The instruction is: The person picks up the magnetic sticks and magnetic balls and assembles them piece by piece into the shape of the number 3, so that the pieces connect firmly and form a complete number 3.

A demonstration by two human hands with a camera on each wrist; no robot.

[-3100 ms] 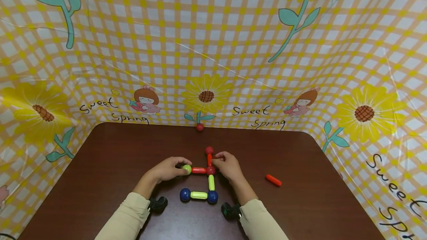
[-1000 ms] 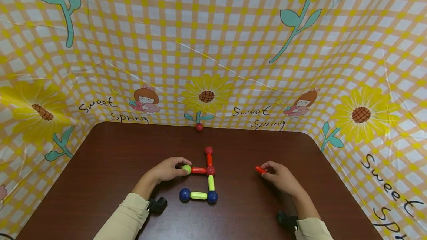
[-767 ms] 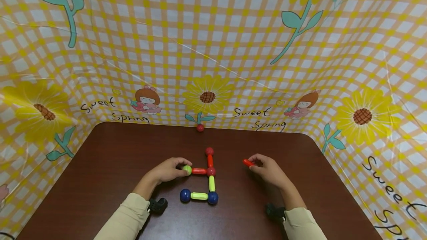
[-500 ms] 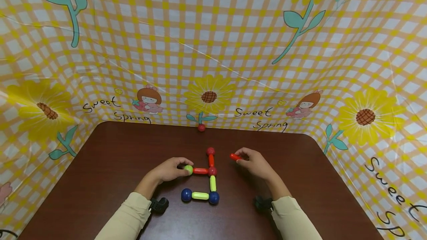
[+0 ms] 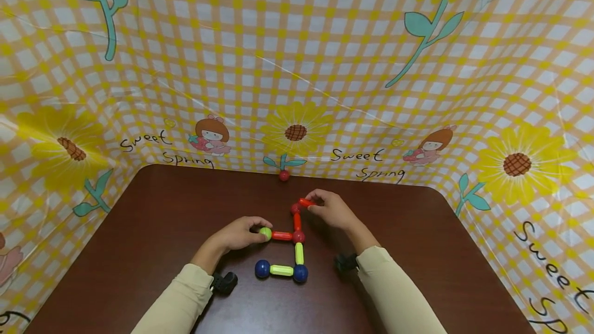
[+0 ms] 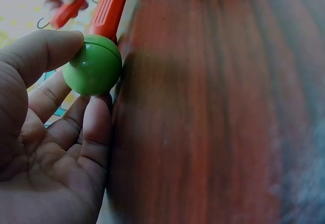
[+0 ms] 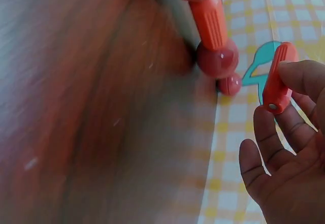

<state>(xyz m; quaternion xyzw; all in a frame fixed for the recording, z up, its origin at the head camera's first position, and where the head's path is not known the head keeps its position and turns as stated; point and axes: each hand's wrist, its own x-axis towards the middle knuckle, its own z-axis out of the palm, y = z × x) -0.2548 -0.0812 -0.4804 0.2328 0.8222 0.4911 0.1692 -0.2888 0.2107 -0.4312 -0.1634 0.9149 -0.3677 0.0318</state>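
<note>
My left hand (image 5: 238, 234) pinches a green ball (image 6: 94, 69) between thumb and fingers. A red rod (image 5: 281, 236) joins that ball to a red ball (image 5: 298, 237). From this one, another red rod (image 5: 297, 221) runs away to a far red ball (image 5: 295, 209). A yellow-green rod (image 5: 299, 254) leads nearer to a blue ball (image 5: 300, 273), and a second yellow-green rod (image 5: 281, 270) links it to another blue ball (image 5: 262, 269). My right hand (image 5: 335, 211) pinches a loose red rod (image 7: 279, 79) close to the far red ball; the right wrist view shows a gap.
A single red ball (image 5: 284, 175) lies at the back edge of the dark brown table (image 5: 185, 195). Behind and at both sides hangs a checkered cloth (image 5: 232, 92) with sunflowers. Each wrist bears a black camera mount.
My right hand left the joined pieces, picked up the loose red rod on the right, and carried it back left and away to the far red ball. My left hand stays on the green ball.
</note>
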